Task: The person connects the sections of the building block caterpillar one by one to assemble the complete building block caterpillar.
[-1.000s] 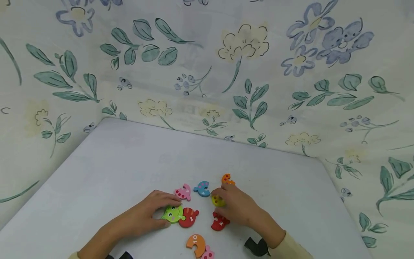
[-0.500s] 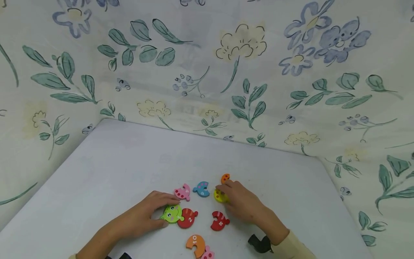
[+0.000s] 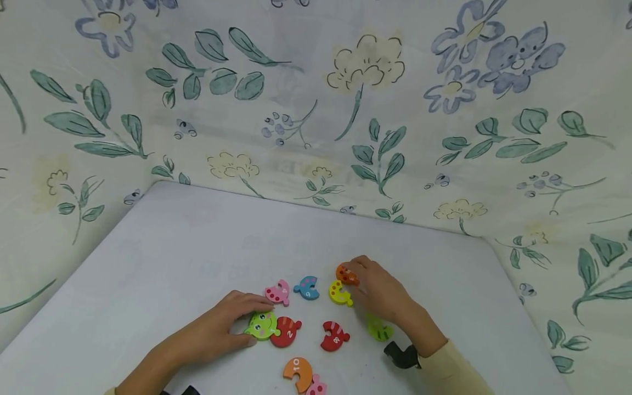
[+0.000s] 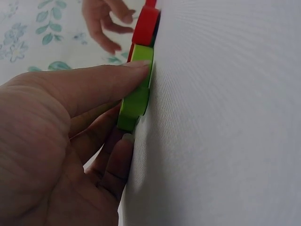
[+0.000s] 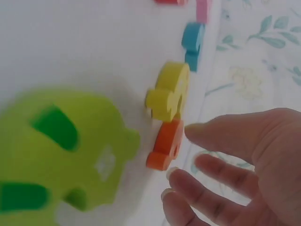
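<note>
In the head view my left hand (image 3: pixel 222 329) pinches a green caterpillar-head puzzle piece (image 3: pixel 262 326) between thumb and fingers. Joined to that head is a red piece numbered 2 (image 3: pixel 285 332). The left wrist view shows the thumb against the green edge (image 4: pixel 136 101). My right hand (image 3: pixel 387 288) hovers over the orange spotted piece (image 3: pixel 346 274), its fingers parted and loosely bent. In the right wrist view a small gap separates the thumb from the orange piece (image 5: pixel 168 139). A yellow spotted piece (image 3: pixel 338 293) lies right beside the orange one.
Pink (image 3: pixel 278 293) and blue (image 3: pixel 307 288) pieces lie behind the head. Another red piece (image 3: pixel 334 336) lies mid-table; an orange 10 piece (image 3: pixel 299 373) and a pink spotted piece (image 3: pixel 316 386) are nearer. A green striped piece (image 3: pixel 380 329) sits under the right forearm, near a black object (image 3: pixel 402 355).
My right hand has left the yellow piece and moved up and right to the orange one. The yellow piece has shifted slightly right. My left hand stays on the green head.
</note>
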Demonstrator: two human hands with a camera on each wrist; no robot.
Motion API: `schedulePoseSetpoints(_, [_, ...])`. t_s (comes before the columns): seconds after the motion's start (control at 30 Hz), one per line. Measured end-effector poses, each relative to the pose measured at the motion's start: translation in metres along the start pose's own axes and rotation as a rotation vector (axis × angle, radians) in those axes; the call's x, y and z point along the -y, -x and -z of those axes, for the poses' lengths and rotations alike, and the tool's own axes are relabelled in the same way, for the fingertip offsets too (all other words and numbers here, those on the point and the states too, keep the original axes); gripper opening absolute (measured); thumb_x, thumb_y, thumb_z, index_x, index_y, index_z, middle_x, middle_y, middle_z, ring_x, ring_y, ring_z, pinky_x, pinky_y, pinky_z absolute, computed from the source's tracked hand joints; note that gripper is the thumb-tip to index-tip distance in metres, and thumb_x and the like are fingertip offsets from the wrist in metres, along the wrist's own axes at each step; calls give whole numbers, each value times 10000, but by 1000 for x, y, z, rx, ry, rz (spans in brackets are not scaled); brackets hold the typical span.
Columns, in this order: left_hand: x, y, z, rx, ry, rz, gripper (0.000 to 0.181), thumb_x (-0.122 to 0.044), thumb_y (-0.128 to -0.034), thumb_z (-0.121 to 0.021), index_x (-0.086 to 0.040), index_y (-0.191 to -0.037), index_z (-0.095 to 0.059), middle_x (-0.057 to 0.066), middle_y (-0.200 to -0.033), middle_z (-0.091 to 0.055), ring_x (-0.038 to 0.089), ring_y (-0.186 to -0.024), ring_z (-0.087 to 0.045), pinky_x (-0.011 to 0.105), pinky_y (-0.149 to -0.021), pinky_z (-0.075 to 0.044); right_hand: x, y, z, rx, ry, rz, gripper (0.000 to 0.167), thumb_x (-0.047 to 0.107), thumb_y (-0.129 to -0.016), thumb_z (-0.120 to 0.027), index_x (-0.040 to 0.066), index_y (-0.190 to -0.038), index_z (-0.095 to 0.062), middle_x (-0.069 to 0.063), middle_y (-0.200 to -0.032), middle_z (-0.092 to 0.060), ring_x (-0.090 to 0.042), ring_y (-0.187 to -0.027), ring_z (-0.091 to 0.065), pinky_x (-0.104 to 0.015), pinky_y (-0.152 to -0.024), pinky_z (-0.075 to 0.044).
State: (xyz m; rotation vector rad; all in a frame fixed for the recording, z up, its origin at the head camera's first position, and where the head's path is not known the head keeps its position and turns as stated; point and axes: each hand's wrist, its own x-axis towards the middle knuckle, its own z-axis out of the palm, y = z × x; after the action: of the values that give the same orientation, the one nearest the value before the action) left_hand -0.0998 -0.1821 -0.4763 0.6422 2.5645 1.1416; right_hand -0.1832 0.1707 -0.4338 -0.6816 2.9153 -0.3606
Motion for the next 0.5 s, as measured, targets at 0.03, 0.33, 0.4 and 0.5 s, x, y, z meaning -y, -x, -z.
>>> schedulePoseSetpoints(0.03, [0,0,0,-1,0,1,550,-303,-932,-807,-337,-1445,-611,-190,-1456,-530,192,-1344,-450,405,-1083,-492,-1,-3,1,-6,4,11,552,187,-918,-827,154,-1430,-624,-55,-1428,-580,-261,-1289,-577,-437,-1021,-544])
schedulePoseSetpoints(0.33, [0,1,1,22,16,-12,537,-221,-945,-785,-344,-1437,-607,-192,-1468,-513,196,-1353,-434,368,-1078,-494,-3,-21,-5,31,12,7,497,117,-910,-819,119,-1379,-656,-56,-1384,-609,-272,-1214,-566,-431,-1018,-541])
schedulePoseSetpoints(0.4, [1,1,1,30,21,-14,553,-151,-941,-771,-337,-1436,-608,-183,-1479,-504,202,-1367,-425,346,-1060,-506,-4,-23,-6,26,12,13,445,60,-888,-818,125,-1308,-686,-37,-1322,-632,-257,-1154,-561,-411,-984,-554])
schedulePoseSetpoints(0.5, [1,2,1,34,35,-11,571,-51,-940,-724,-333,-1425,-619,-170,-1500,-490,211,-1386,-415,320,-1047,-511,-5,-23,-8,26,-8,57,310,-7,-879,-798,148,-1139,-737,-16,-1249,-663,-239,-1110,-557,-377,-945,-565])
